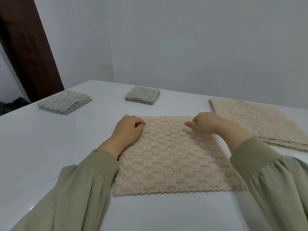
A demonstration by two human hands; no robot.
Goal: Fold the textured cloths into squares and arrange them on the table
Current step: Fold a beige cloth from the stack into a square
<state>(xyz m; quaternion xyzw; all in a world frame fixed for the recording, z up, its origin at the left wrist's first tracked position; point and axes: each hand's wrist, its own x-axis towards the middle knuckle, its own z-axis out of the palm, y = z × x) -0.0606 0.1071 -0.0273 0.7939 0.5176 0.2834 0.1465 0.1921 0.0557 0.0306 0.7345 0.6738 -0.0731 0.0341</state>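
light: soft, even | shadows: faint | focus: slightly soft | edges: wide-angle bowed

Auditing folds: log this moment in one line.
beige cloth flat | left hand grips far-left corner | right hand at far edge, grip unclear | grey folded stacks behind

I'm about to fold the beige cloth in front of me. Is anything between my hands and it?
Nothing visible. The left hand holds the far left corner of the beige cloth, the right hand is at its far right corner, and nothing lies on top.
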